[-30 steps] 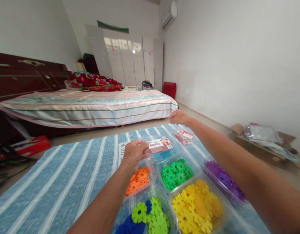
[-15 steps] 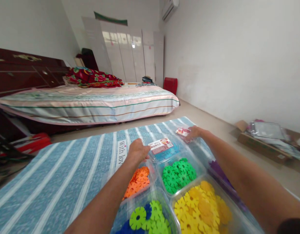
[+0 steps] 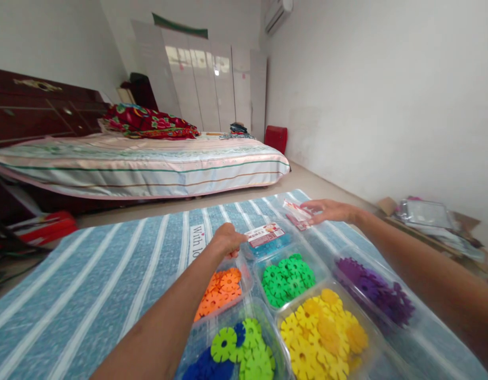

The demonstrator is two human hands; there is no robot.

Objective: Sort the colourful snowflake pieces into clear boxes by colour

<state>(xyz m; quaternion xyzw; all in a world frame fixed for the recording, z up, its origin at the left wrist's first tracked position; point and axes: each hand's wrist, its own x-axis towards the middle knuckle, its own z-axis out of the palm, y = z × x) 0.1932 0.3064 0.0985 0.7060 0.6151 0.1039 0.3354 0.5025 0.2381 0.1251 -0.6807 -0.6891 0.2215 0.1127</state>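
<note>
My left hand [image 3: 228, 240] is closed at the left edge of a clear plastic box [image 3: 266, 240] with blue pieces inside and a red-and-white label on top. My right hand [image 3: 325, 210] grips a second clear, labelled plastic box [image 3: 298, 215] by its right side; its contents are hard to make out. Nearer me are clear tubs of notched flower-shaped discs: orange discs [image 3: 222, 290] under my left wrist, green discs [image 3: 289, 279], yellow discs [image 3: 323, 338], purple discs [image 3: 373, 287] by my right forearm, and mixed lime and dark blue discs [image 3: 244, 348].
The tubs lie on a blue-and-white striped cloth [image 3: 121, 274]. Beyond it stands a bed [image 3: 160, 169] with a red floral blanket [image 3: 149, 121]. A cardboard box [image 3: 434, 227] of odds and ends sits on the floor at the right, near the wall.
My right hand's fingers have spread wider, and the labelled box in it now looks tilted. My right forearm has shifted outward, uncovering the purple discs. My left hand stays by the blue pieces.
</note>
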